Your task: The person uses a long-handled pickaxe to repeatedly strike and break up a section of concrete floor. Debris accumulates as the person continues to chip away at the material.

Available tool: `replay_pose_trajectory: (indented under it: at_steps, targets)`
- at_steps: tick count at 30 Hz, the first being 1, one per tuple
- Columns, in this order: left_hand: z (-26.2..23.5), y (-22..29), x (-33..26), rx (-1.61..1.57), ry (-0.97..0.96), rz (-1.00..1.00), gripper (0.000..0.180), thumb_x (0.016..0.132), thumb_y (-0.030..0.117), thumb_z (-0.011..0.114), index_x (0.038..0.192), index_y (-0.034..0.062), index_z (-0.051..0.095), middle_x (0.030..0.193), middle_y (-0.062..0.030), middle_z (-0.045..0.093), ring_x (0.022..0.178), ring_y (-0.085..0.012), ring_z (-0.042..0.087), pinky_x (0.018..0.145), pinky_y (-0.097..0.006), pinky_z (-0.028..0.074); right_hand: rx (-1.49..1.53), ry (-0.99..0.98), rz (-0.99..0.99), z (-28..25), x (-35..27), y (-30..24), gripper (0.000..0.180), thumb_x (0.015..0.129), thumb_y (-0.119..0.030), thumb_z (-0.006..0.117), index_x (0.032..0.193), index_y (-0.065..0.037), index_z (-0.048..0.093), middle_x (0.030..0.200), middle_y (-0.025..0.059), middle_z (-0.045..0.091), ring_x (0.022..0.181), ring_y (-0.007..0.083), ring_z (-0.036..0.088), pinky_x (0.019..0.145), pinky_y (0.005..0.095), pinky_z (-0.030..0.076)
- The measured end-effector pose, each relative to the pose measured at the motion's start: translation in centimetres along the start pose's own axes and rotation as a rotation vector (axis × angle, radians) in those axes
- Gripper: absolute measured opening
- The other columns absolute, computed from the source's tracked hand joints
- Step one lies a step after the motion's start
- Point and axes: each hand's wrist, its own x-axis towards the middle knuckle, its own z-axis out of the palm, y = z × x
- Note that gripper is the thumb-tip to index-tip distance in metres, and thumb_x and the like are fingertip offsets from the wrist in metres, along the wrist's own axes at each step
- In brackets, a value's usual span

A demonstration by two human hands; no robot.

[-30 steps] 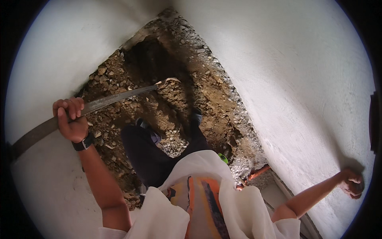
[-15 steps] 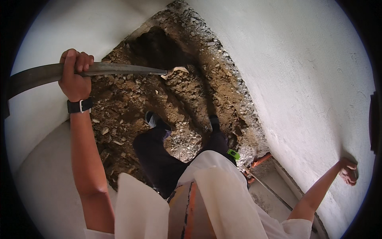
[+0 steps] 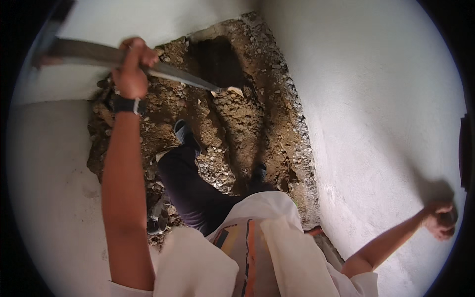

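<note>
My left hand, with a dark wristwatch, grips the long shaft of a shovel. The shaft slants from the upper left down into the dug ground. A pale strip of blade edge shows at its lower end, beside loose soil; the rest of the blade is hidden. The shaft's upper end is blurred. Far to the right, my right hand rests against the white wall, fingers curled in, with no object visible in them.
A dark hole lies in the corner between the walls. Broken soil and stones surround my feet, one shoe showing at left. A clear, shiny object lies by my left leg. An orange piece shows near the right wall.
My left hand has risen and shifted right, and the shovel's upper end is higher and steeper. The view has shifted too. My right hand stays at the wall.
</note>
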Motion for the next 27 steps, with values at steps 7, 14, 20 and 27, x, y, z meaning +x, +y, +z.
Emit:
replay_pose_trajectory:
  at_steps: [7,14,20,27]
  targets:
    - [9.0,2.1,-13.4,0.046,-0.037,-0.003,0.007,0.092,0.012,0.06,0.092,0.0076,0.055,0.069,-0.0003,0.049,0.062,-0.0115,0.046,0.062,-0.033,0.043,0.414,-0.074,0.316,-4.9,4.9,-1.9,0.048,0.076,-0.036,0.08,0.11,-0.007,0.063,0.112,0.0145,0.056,0.104,0.0291,0.054,0.087,0.0449,0.043]
    - [19.7,0.9,-24.9,0.588,-0.249,0.301,0.014,0.088,0.017,0.065,0.097,0.006,0.062,0.094,-0.006,0.065,0.089,-0.015,0.061,0.081,-0.032,0.049,1.974,-0.462,0.409,-19.5,14.5,-6.3,0.053,0.075,-0.025,0.078,0.118,-0.006,0.056,0.108,0.0136,0.061,0.103,0.0324,0.058,0.087,0.0437,0.046]
    - [30.0,1.2,-34.8,0.395,-0.293,0.278,0.019,0.075,0.019,0.072,0.087,0.0076,0.063,0.08,-0.009,0.065,0.074,-0.0272,0.061,0.072,-0.037,0.049,2.042,-1.282,-0.554,-25.0,14.9,-4.8,0.05,0.072,-0.029,0.077,0.112,-0.009,0.054,0.095,0.0093,0.062,0.09,0.0316,0.063,0.073,0.0419,0.051]
    - [29.1,0.0,-38.0,0.548,-0.697,0.326,0.028,0.073,0.02,0.075,0.096,0.008,0.064,0.096,-0.0145,0.063,0.087,-0.0327,0.06,0.076,-0.04,0.048,2.081,-1.366,-0.551,-27.9,8.8,-3.0,0.032,0.064,-0.026,0.078,0.087,-0.009,0.065,0.091,0.005,0.065,0.102,0.0294,0.061,0.079,0.0383,0.053]
